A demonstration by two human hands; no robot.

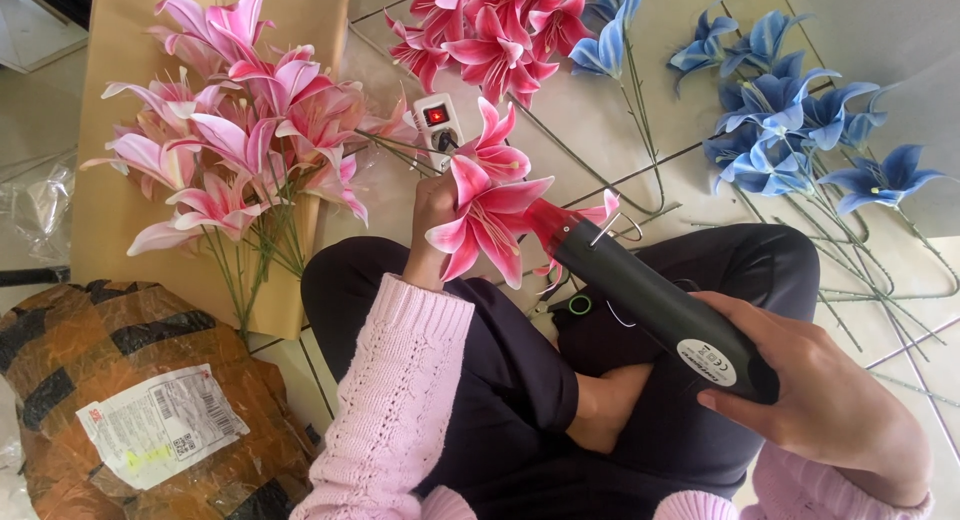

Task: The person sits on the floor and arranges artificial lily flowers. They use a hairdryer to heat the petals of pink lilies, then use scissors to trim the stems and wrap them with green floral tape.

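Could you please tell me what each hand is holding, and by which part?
The right hand grips the black glue gun by its handle. The left hand holds a deep-pink artificial lily from behind; the exact grip point is hidden.

— Where does the head camera sit?
— Above the person's crossed legs point(560, 360), facing steeply down at the floor point(880, 40), close in.
— And beyond the legs?
— Flowers fill the frame's top; a parcel point(140, 400) lies left.

At the centre of the frame the left hand point(432, 212) grips a deep pink artificial lily point(487, 215), while the right hand point(820, 400) at lower right holds a black glue gun point(655, 305) aimed at it. Pale pink lilies point(235, 130) lie on brown paper point(120, 210) at upper left; blue flowers point(790, 120) lie at upper right.
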